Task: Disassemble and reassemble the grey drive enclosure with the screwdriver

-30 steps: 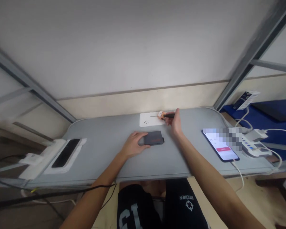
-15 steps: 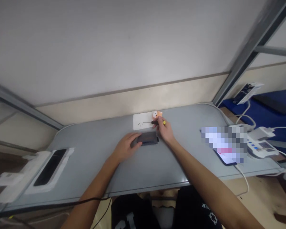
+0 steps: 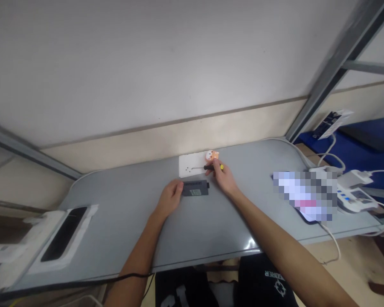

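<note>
A flat dark grey box [image 3: 195,188] with a row of slots and a pale label is gripped at its left end by my left hand [image 3: 171,197], which is closed on it. My right hand [image 3: 222,177] is closed round a screwdriver [image 3: 208,167] with a black and yellow handle, its thin shaft pointing left over a white sheet [image 3: 184,161]. Several tiny dark screws [image 3: 187,169] lie on that sheet, close to the screwdriver's tip. An orange and white animal-shaped figure [image 3: 211,155] sits at the sheet's right end, just beyond my right fingers.
The grey table [image 3: 121,204] backs onto a wall. A dark phone [image 3: 64,233] lies on white paper at left. At right a lit phone [image 3: 299,196] is cabled near a white power strip [image 3: 355,198]. A black cable [image 3: 124,278] crosses my left forearm.
My left hand has turned the dark box over, so a labelled face now shows. My right hand has drawn the screwdriver back from the figure, towards me. The camera view has shifted.
</note>
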A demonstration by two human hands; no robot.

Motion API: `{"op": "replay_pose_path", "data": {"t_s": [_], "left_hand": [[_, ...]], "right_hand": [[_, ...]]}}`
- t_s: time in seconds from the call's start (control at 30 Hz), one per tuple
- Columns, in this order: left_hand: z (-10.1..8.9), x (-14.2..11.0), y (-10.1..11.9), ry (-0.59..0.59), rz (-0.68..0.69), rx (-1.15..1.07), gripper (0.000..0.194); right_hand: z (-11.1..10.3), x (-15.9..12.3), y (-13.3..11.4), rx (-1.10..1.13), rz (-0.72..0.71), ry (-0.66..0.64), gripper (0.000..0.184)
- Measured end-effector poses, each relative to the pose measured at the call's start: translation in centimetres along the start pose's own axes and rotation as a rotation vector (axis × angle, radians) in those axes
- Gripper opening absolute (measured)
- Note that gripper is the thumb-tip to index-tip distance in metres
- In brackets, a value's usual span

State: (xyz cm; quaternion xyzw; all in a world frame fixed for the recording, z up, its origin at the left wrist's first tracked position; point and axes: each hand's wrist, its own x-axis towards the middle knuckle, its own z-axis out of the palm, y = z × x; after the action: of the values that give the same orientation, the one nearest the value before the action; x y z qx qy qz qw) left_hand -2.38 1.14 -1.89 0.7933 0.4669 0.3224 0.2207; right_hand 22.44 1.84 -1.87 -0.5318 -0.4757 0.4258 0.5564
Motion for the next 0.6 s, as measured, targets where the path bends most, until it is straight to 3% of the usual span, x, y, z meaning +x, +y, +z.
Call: {"op": "replay_pose_path", "data": {"t_s": [0.1,0.3,0.4,0.5,0.6], "left_hand": [[0.0,0.0,0.1,-0.005,0.02,-0.021,0.055],[-0.1,-0.4,1.4,0.046,0.062,-0.051,0.027],[-0.2,-0.7,1.9,0.153,0.114,0.018,0.04],[-0.3,-0.6,3.0,0.238,0.244,0.14,0.049],[0.0,0.0,4.6,0.209,0.432,0.259,0.035]], "right_hand": [[-0.2,0.1,-0.2,0.114,0.046,0.072,0.064],[-1.6,0.6,-1.0,0.428,0.192,0.142,0.064],[-2.2,0.7,-1.4,0.518,0.188,0.12,0.061],[-2.7,0.8,-1.9,0.528,0.163,0.116,0.062],[-3.0,1.0,-2.0,0.547,0.163,0.126,0.063]]}}
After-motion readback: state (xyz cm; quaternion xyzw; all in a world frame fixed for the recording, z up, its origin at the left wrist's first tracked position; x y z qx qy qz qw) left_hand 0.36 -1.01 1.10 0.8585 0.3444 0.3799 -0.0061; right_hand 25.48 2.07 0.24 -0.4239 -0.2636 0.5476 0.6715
